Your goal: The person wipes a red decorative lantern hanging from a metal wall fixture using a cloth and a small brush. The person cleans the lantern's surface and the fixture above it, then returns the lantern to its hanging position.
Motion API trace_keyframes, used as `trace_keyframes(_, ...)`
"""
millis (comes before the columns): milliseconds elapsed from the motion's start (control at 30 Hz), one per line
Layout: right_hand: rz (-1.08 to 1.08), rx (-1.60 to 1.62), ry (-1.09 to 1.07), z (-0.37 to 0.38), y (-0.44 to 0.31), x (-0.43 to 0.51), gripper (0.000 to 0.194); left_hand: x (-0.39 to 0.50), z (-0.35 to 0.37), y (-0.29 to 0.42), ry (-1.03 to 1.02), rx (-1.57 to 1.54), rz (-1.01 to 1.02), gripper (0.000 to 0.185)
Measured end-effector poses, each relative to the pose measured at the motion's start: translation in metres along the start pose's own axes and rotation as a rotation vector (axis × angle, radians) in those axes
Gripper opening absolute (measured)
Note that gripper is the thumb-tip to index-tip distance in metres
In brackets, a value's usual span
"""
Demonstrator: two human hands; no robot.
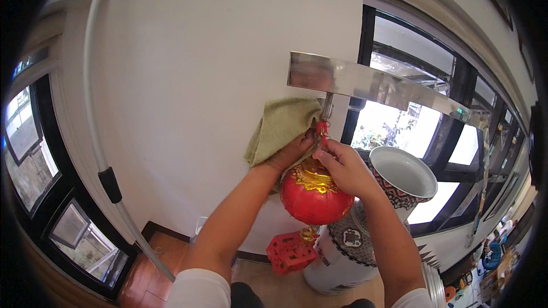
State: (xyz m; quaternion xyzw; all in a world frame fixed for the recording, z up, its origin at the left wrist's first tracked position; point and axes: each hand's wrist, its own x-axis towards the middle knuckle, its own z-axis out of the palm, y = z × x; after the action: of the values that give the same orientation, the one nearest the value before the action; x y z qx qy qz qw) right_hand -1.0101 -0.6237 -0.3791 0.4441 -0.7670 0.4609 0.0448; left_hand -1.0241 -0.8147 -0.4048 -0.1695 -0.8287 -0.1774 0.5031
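Observation:
A red round hanging ornament (314, 201) with a gold scalloped collar (314, 179) hangs in the middle of the view. Its red cord (322, 130) runs up to a metal hook (327, 105) under a shiny metal bar (351, 78). My left hand (295, 147) is behind the cord and holds a green cloth (282, 126); some of its fingers are hidden. With thumb and fingers, my right hand (344, 167) pinches at the cord or a cloth edge just above the collar; which one I cannot tell. Below dangle a small gold piece (309, 234) and a red cut-out lantern (292, 252).
A tall patterned vase (404, 171) and a white container with a patterned top (342, 261) stand close behind the ornament at right. A white pole (92, 94) with a black grip leans at left. Dark-framed windows (398, 128) flank the white wall (192, 72).

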Motion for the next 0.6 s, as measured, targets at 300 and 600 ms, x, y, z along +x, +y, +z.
trace_keyframes(300,-0.077,-0.210,0.125,-0.004,-0.009,-0.010,0.029,0.013,-0.016,0.014,-0.003,0.038,0.020,0.030)
trace_keyframes(600,-0.730,-0.620,0.798,-0.072,-0.114,0.019,0.019,-0.014,-0.010,0.012,0.053,0.058,0.129,0.035)
